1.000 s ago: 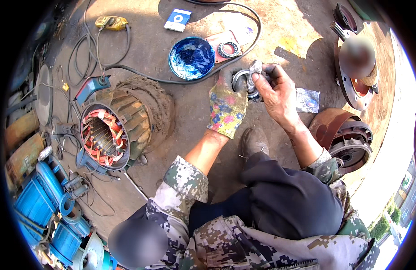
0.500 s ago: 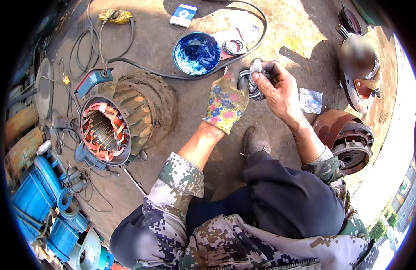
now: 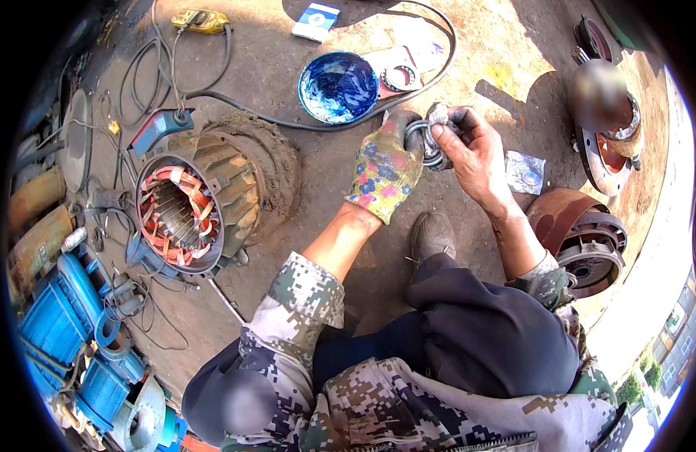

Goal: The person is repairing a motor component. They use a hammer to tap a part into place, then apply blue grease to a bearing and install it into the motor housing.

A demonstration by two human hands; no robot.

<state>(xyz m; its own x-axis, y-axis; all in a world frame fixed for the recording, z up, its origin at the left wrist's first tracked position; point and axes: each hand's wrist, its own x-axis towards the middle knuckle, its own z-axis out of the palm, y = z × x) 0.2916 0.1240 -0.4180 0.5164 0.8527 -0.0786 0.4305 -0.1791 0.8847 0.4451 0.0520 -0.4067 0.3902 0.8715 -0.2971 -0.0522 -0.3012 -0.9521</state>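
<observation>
1. Although it stands well to the left of my gloved left hand [image 3: 387, 169], the finned motor housing [image 3: 239, 181] is the biggest thing about me, its open end showing windings [image 3: 156, 239] wrapped in red and white.
2. Below and right of my bare right hand [image 3: 474, 154] lies a rusty round casting [image 3: 551, 213], well apart from my fingers.
3. Up and left of my left hand sits a bowl [image 3: 312, 111] smeared inside with blue grease.
4. My left hand is curled round a metal ring part [image 3: 432, 160]; the right is narrowed to a pinch on a grey wad [image 3: 438, 114], pressed close against the part.
5. I judge a slip the main danger: dirty fingers or a loose glove grip could let the part drop, and the ground would put grit in it. The wad might shed bits, too.
6. That ring part, between my hands, looks shiny and grey, with rounded rims and darker patches; fingers cover much of it, so I can't tell how clean its inside is.
7. Just above my hands, a bearing [image 3: 388, 78] rests on a reddish plate [image 3: 414, 57].
8. Smallest is the wad: pale, crumpled, its material unclear to me.
</observation>
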